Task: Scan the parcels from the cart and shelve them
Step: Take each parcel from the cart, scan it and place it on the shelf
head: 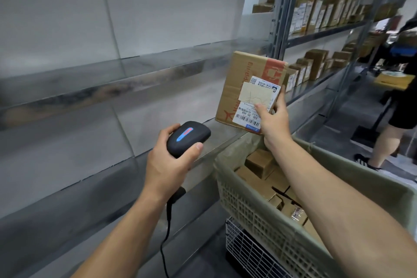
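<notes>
Grey metal shelf [162, 108], cardboard parcel [243, 83] in right hand's [273, 122] pinch, rounded scanner [189, 136] in left hand's [168, 165] grip.

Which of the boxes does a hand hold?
The large red-printed box on the near shelf; the right hand grips its label side. Others sit untouched.

— Which one is up?
— A brown cardboard parcel [243, 88] with red print and a white barcode label [255, 110]. It stands slightly tilted on the front edge of the grey shelf [216, 135], label facing out. The right hand [274, 119] pinches its right edge.
— And the others?
— More small brown parcels [259, 165] lie packed in the cart [248, 205], just beside the shelf. The black scanner [188, 136] sits in the left hand [167, 165], near the box.
</notes>
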A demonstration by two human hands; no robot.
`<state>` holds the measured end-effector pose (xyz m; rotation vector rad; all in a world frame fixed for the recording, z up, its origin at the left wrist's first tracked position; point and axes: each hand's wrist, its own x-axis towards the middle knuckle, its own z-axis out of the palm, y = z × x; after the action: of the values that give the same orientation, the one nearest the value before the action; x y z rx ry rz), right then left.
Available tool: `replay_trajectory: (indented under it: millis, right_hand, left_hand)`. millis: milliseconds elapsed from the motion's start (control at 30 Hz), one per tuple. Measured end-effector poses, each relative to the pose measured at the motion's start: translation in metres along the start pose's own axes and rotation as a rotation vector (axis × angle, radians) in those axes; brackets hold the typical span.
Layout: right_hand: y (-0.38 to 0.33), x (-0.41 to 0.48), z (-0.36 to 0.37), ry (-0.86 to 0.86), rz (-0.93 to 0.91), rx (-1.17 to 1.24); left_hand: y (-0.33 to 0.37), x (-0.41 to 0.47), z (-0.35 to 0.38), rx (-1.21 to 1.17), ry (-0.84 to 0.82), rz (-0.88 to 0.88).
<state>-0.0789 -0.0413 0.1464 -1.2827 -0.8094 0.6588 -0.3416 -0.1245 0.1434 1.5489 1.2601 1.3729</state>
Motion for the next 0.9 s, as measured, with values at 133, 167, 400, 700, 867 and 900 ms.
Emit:
replay_trajectory:
  millis: [133,167,400,700,867,900]
  right_hand:
    - [-0.013,-0.005,0.007,-0.066,-0.026,-0.013]
    - [-0.018,-0.008,0.009,-0.085,-0.039,-0.022]
    - [-0.049,-0.022,0.025,-0.245,-0.06,0.081]
    - [-0.087,-0.063,0.069,-0.506,-0.137,0.262]
    - [-0.105,-0.09,0.096,-0.609,-0.136,0.306]
    - [-0.109,-0.094,0.102,-0.629,-0.138,0.317]
  left_hand:
    - [0.016,-0.012,-0.008,-0.006,0.08,0.014]
    - [0.021,-0.016,-0.01,-0.007,0.101,0.018]
    - [0.053,-0.043,-0.021,-0.009,0.266,0.053]
    - [0.083,-0.081,-0.052,0.048,0.49,0.112]
    - [0.096,-0.098,-0.069,0.083,0.58,0.135]
    - [0.099,-0.1,-0.074,0.095,0.596,0.134]
